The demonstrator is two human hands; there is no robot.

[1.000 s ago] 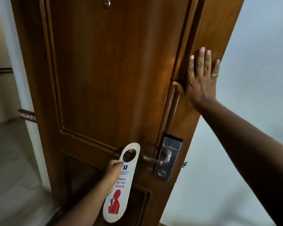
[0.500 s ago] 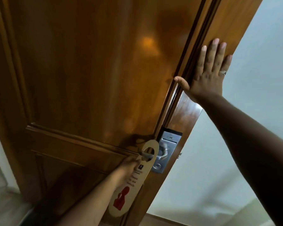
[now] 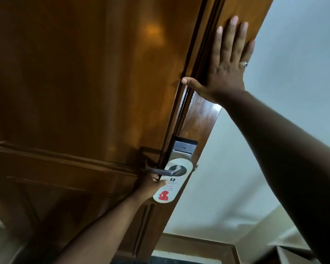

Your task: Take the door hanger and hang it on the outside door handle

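- The door hanger (image 3: pixel 171 184) is on the door handle (image 3: pixel 165 170): I can see the lever passing through the round hole at the card's top end, with the handle's bent neck showing inside the hole.
- The card is white, with small dark print, red lettering too blurred for me to read, and a red figure near its lower end. It lies tilted, the lower end swung to the left of the hole.
- My left hand (image 3: pixel 151 184) has the card pinched at its left edge, just under the lever. The thumb lies on the printed face and the other fingers are hidden behind it, so the hand is closed on the hanger.
- The lever sticks out to the left from a silver lock plate (image 3: pixel 182 149) with a dark slot near its top; the card covers the plate's lower part.
- The plate sits on the right stile of a brown wooden door (image 3: pixel 80 77), glossy, with raised panel mouldings and a warm light reflection high up.
- My right hand (image 3: pixel 224 63) is flat against the door's right edge, well above the lock. Its fingers are straight and spread slightly apart, the thumb out to the left over the moulding, gripping nothing. There is a ring (image 3: pixel 243 64) on one finger.
- To the right of the door I see a pale wall (image 3: pixel 293 54).
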